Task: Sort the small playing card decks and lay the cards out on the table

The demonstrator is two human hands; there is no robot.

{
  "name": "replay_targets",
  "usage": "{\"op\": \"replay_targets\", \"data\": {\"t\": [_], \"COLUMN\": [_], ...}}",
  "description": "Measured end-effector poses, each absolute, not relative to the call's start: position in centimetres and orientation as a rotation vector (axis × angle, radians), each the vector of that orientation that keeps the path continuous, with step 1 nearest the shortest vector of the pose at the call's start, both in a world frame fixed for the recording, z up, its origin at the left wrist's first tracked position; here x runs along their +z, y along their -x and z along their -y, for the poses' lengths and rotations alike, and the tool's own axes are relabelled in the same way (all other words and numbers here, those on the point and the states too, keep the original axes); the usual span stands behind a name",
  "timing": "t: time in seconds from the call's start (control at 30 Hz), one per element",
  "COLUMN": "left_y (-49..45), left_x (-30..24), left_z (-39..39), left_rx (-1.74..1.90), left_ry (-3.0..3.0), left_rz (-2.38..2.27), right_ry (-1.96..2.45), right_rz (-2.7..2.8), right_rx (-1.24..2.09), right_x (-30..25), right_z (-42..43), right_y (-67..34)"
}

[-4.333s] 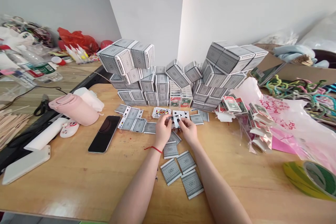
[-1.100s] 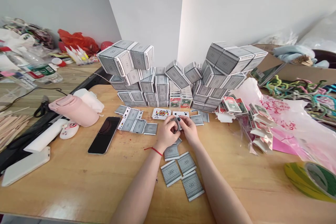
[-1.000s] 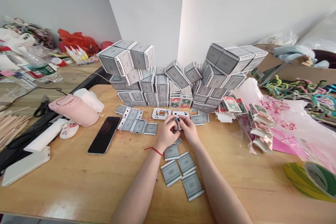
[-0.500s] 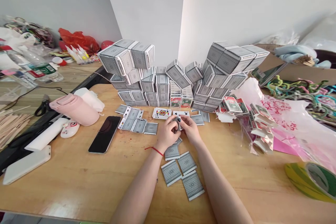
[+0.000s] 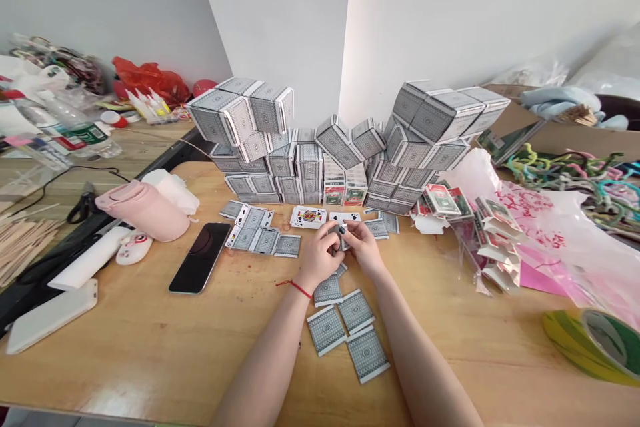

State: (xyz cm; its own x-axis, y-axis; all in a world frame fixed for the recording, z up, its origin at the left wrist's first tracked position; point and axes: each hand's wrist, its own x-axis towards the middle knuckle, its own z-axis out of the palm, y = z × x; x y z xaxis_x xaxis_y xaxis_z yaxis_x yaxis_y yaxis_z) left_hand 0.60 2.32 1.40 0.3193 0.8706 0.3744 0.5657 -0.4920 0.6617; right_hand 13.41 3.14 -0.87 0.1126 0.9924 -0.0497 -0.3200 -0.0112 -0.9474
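Observation:
My left hand [image 5: 320, 255] and my right hand [image 5: 364, 248] meet at the middle of the wooden table [image 5: 150, 340], fingers pinched together on a small grey-backed playing card [image 5: 341, 237]. Just beyond them lie a face-up court card [image 5: 308, 216] and a face-up spade card [image 5: 346, 217]. Several grey-backed cards [image 5: 345, 330] lie face down between my forearms. A row of more cards [image 5: 260, 237] sits to the left. Behind stands a wall of stacked grey card boxes [image 5: 310, 153].
A black phone [image 5: 200, 256], a pink bottle [image 5: 145, 208] and a white case [image 5: 50, 313] lie at the left. Opened card packs [image 5: 493, 233] and pink plastic [image 5: 575, 240] fill the right. A green-yellow tape roll [image 5: 597, 343] lies near the right edge.
Both hands have drawn closer together over the card since the oldest frame, the left hand curling into a tighter pinch. Over the last second they have barely moved.

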Motion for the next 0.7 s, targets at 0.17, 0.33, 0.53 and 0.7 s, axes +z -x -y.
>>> {"op": "replay_targets", "data": {"t": [0.17, 0.33, 0.53, 0.7], "left_y": [-0.6, -0.5, -0.6, -0.8], "left_x": [1.6, 1.5, 1.4, 1.5], "left_z": [-2.3, -2.3, -2.2, -2.1], "left_rx": [1.002, 1.004, 1.028, 1.028], "left_ry": [-2.188, -2.182, -2.168, -2.194], "left_rz": [-1.257, -1.235, -1.178, -1.134], "right_ry": [1.05, 1.057, 0.983, 0.964], "right_rz": [0.841, 0.831, 0.819, 0.786], "right_rx": [1.28, 1.414, 1.531, 1.606], "right_x": [-0.8, -0.7, -0.2, 0.2], "right_z": [-3.1, -3.1, -2.6, -2.3], "right_y": [-13.5, -13.8, -13.8, -13.8]}}
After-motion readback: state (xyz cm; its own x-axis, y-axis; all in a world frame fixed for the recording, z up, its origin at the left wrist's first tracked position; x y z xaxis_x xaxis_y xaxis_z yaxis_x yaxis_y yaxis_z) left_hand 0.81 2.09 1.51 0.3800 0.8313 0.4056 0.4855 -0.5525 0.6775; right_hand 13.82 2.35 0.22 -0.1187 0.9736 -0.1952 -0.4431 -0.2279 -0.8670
